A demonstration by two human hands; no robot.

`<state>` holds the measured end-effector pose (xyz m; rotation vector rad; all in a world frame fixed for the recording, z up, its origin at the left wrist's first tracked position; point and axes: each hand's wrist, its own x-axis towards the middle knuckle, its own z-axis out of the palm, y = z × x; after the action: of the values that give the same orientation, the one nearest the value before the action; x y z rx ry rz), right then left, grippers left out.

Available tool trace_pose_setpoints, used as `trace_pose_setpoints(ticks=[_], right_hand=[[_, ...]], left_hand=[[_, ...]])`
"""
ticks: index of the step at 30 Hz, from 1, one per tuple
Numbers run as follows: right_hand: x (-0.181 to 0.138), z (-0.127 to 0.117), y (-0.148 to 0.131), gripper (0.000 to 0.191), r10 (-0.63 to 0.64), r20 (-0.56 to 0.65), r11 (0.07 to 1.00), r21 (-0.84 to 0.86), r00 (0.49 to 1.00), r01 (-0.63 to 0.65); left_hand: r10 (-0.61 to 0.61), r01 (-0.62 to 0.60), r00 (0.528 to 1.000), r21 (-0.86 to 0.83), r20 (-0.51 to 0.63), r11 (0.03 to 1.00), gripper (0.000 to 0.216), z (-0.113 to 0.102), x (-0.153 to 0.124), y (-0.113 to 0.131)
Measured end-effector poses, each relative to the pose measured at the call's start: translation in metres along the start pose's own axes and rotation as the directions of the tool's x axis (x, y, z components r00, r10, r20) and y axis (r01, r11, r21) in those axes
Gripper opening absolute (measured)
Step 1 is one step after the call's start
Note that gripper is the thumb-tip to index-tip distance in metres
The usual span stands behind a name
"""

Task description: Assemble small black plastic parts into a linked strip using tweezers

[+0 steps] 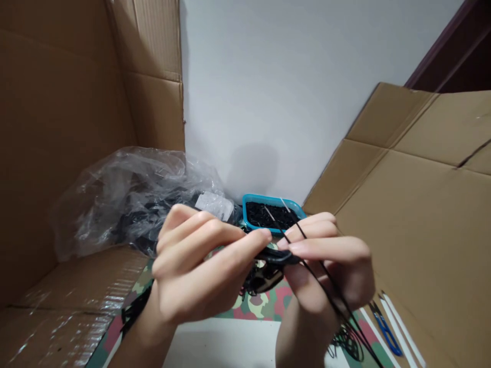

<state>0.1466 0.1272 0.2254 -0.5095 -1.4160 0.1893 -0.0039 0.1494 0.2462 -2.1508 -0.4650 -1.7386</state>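
Observation:
My left hand point(203, 266) is closed, its fingers gripping a flexible-looking black strip point(274, 255) in front of me. My right hand point(333, 255) pinches the strip's right end between thumb and index finger. Two thin black cords point(333, 291) with pale tips run past the right fingers, from the lower right up toward the tub; whether those fingers hold them too I cannot tell. Below the strip hangs or lies a looped black piece point(263, 278), partly hidden by the left hand. The strip's left part is covered by my fingers.
Behind the hands stands a blue-rimmed tub point(245, 217) of small black pieces. A clear plastic bag point(126, 179) of black items lies left. Blue-handled snips point(387, 329), white sticks point(399, 322) and a coil of black cord point(347, 342) lie right. Cardboard walls point(425, 225) flank the camouflage-patterned surface point(249, 309).

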Motion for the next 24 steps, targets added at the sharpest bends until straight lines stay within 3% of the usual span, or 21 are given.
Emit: trace_pose_setpoints(ticks=[2, 5, 8, 10, 13, 14, 16, 19, 22, 24], right_hand=[[0.004, 0.001, -0.001, 0.016, -0.066, -0.084, 0.998, -0.023, 0.994, 0.064], [0.009, -0.001, 0.001, 0.008, -0.008, -0.1, 0.999, 0.045, 0.995, 0.012], [0.014, -0.007, 0.007, 0.011, -0.012, -0.177, 0.988, 0.15, 0.984, 0.039], [0.018, -0.011, 0.012, 0.014, -0.009, -0.154, 0.974, 0.221, 0.988, 0.043], [0.023, -0.012, 0.018, 0.003, 0.059, -0.077, 0.925, 0.38, 0.995, -0.025], [0.024, -0.012, 0.019, 0.004, 0.081, -0.061, 0.9, 0.433, 0.995, -0.047], [0.026, -0.011, 0.02, 0.007, 0.092, -0.038, 0.86, 0.507, 0.995, -0.06], [0.026, -0.014, 0.02, 0.008, 0.048, 0.001, 0.841, 0.539, 0.999, -0.041], [0.024, -0.016, 0.015, 0.004, -0.015, 0.032, 0.842, 0.54, 0.999, -0.004], [0.021, -0.014, 0.011, 0.001, -0.022, 0.024, 0.846, 0.533, 0.999, 0.005]], left_hand=[[-0.063, 0.071, 0.997, -0.198, 0.043, 0.978, 0.007, 0.003, 0.003, -0.001], [-0.213, 0.279, 0.958, -0.451, 0.192, 0.848, 0.01, 0.001, 0.011, 0.001], [-0.331, 0.506, 0.861, -0.573, 0.387, 0.645, 0.023, -0.002, 0.016, 0.0], [-0.344, 0.594, 0.803, -0.621, 0.486, 0.511, 0.026, -0.003, 0.017, -0.002], [-0.316, 0.625, 0.78, -0.669, 0.54, 0.402, 0.024, 0.0, 0.014, -0.008], [-0.295, 0.609, 0.793, -0.683, 0.533, 0.402, 0.022, 0.002, 0.013, -0.01], [-0.236, 0.508, 0.861, -0.73, 0.45, 0.457, 0.017, 0.007, 0.01, -0.013], [-0.133, 0.258, 0.964, -0.704, 0.229, 0.662, 0.012, 0.011, 0.006, -0.016], [-0.035, 0.104, 0.99, -0.525, 0.14, 0.845, 0.011, 0.008, 0.002, -0.016], [0.014, 0.054, 0.99, -0.466, 0.14, 0.883, 0.011, 0.005, 0.002, -0.015]])
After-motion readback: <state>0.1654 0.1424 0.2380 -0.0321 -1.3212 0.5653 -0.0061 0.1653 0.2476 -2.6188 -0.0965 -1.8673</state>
